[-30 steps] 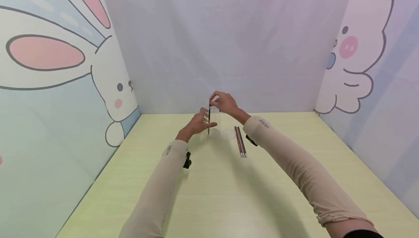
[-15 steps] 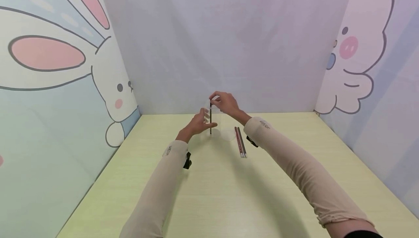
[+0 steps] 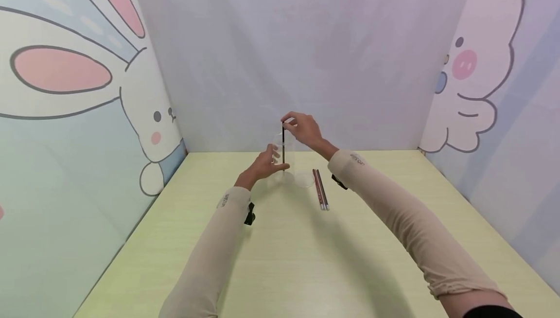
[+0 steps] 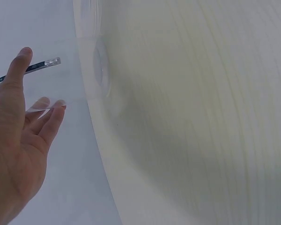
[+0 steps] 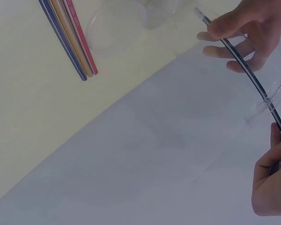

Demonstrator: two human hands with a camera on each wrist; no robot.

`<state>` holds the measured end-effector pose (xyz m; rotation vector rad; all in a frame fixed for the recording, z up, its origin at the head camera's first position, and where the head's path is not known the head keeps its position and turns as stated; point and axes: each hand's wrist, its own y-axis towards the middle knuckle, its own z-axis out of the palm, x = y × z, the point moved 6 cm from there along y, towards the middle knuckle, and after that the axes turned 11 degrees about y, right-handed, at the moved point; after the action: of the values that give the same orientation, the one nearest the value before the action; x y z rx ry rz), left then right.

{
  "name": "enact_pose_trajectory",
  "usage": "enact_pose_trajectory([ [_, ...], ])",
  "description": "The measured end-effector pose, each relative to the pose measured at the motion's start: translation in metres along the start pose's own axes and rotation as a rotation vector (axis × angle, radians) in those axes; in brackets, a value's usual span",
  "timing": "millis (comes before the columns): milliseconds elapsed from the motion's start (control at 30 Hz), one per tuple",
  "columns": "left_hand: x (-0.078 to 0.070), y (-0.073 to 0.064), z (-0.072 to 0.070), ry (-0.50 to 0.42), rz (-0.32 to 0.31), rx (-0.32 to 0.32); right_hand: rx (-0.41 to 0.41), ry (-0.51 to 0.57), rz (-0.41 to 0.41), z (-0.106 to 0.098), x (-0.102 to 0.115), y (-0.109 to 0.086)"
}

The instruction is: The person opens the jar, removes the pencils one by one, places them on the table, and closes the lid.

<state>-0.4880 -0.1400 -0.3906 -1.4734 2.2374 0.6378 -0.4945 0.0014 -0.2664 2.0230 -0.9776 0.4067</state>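
Note:
In the head view, my left hand (image 3: 262,164) holds a clear plastic cylinder (image 3: 290,156) upright, thumb in front and fingers behind. My right hand (image 3: 305,128), above its open rim (image 5: 267,101), pinches the top of a dark pencil (image 3: 283,138). This pencil stands upright, its lower part inside the cylinder and its upper part above the rim. Its silvery end (image 4: 52,61) shows low inside the cylinder in the left wrist view, apart from the cylinder's base (image 4: 102,68). To the right, a clear round disc (image 3: 305,179) lies on the table.
Beside the disc, several pencils (image 3: 320,189) lie side by side on the pale wooden table (image 3: 280,255); red, yellowish and blue ones show in the right wrist view. A grey cloth wall (image 3: 306,55) rises behind, with printed cartoon walls (image 3: 148,84) at the sides.
My right hand has risen, lifting the dark pencil partway up in the cylinder and slightly to the right. My left hand and the lying pencils have stayed in place.

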Motion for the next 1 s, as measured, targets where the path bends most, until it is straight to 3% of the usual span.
enact_pose_trajectory([
  [600, 0.001, 0.003, 0.002, -0.007, -0.002, 0.005, -0.069, -0.049, -0.063, -0.043, 0.024, 0.023],
  [1000, 0.002, 0.002, 0.002, 0.004, 0.011, 0.007, -0.159, -0.044, -0.055, -0.073, 0.042, 0.038],
])
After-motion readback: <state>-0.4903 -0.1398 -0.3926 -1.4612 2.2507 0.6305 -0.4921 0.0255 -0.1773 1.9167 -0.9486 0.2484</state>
